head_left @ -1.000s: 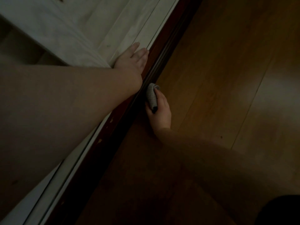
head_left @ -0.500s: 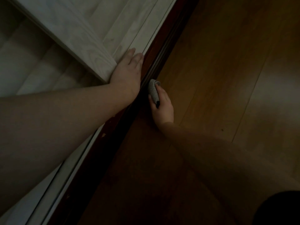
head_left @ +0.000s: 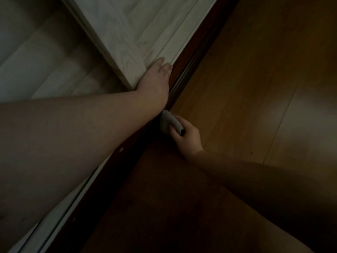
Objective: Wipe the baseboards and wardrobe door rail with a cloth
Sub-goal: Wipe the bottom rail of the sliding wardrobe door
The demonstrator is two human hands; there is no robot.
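Kneeling in dim light, I can make out little detail in the lower half of the view, where my forearms and the near stretch of floor sink into shadow. My left hand [head_left: 155, 84] lies flat with its fingers straight and close together against the lower edge of the pale wardrobe door [head_left: 116, 42], beside the corner of that sliding panel; the thumb is hidden behind the door's edge. My left forearm crosses over the dark door rail [head_left: 184, 77] and covers a long stretch of it, so that part of the track cannot be seen.

My right hand [head_left: 187, 137] pinches a folded grey cloth [head_left: 168, 121], fingers curled round it, one dark-painted nail showing on top of the fold. The cloth sits right at the rail, just below my left wrist, and its far end is tucked under that wrist, so I cannot tell whether it is down in the groove or only against its side.

To the left of the door the wardrobe stands open; its pale interior [head_left: 45, 70] is blurred and I cannot tell what lies inside. On the right runs the wooden floor [head_left: 255, 88], with a soft glare on its boards.
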